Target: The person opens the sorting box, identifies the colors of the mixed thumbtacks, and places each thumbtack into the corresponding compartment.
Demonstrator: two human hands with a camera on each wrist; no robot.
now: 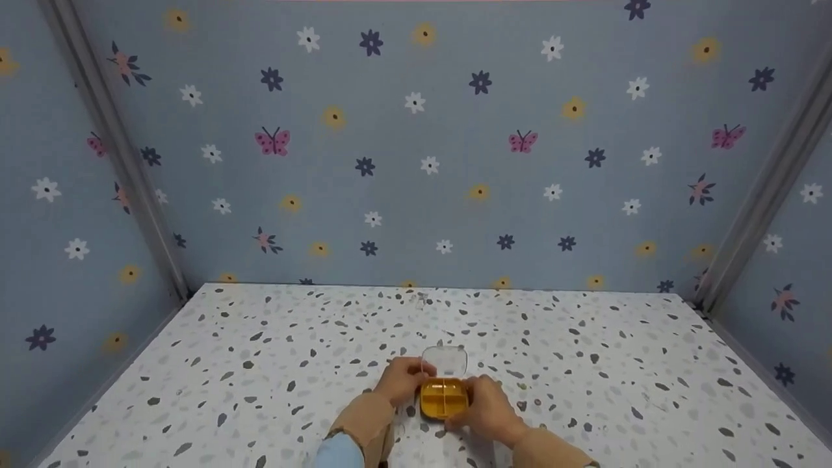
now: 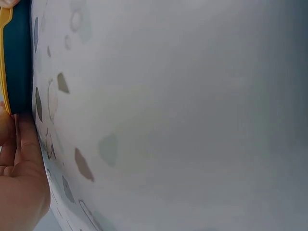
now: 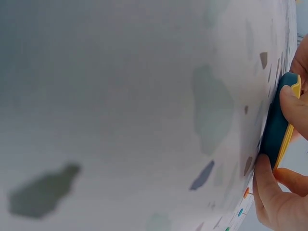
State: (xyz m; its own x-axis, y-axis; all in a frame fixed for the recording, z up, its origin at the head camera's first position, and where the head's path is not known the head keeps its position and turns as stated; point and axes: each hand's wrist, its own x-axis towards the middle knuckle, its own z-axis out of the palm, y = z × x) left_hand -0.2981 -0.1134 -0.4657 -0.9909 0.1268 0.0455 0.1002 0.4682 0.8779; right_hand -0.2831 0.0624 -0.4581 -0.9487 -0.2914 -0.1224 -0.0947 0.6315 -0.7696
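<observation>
A small pill box with yellow compartments and a dark teal outer shell rests on the speckled table. Its clear lid is swung up at the far side. At the back left corner, by the lid's hinge side, my left hand pinches the box with curled fingers. My right hand grips the right side, its thumb at the near edge. From low down, the left wrist view shows the teal side at the frame's edge. In the right wrist view, fingers hold both ends of the box.
The white table has a pattern of grey chips. Blue walls printed with flowers and butterflies enclose it at the back and both sides. Grey posts stand at the back corners.
</observation>
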